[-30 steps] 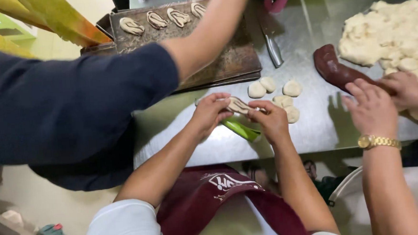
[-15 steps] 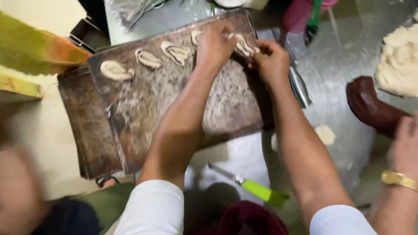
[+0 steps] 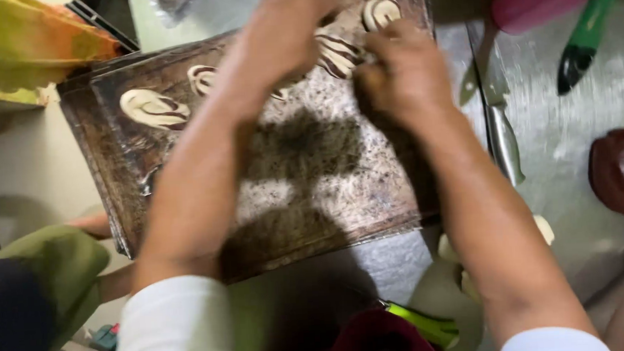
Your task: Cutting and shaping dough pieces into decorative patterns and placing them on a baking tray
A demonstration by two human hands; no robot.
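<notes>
dough twist [image 3: 337, 53] soft, I judge it tears easily, cradle its ends | left hand [image 3: 283, 34] curled over it | right hand [image 3: 399, 71] fingers pinched at its end | baking tray [image 3: 313, 190]

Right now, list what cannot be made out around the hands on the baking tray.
- Head view: the dough piece under the left hand is covered by that hand.
- Right hand fingertips are motion-blurred; their grip is unclear.
- Baking tray far corner is cut off by the top edge.
- The knife tip is blurred.

My fingers pinch a pale, brown-striped twisted dough piece [image 3: 339, 51] lying flat at the far edge of the dark, worn metal baking tray [image 3: 313, 190].
</notes>
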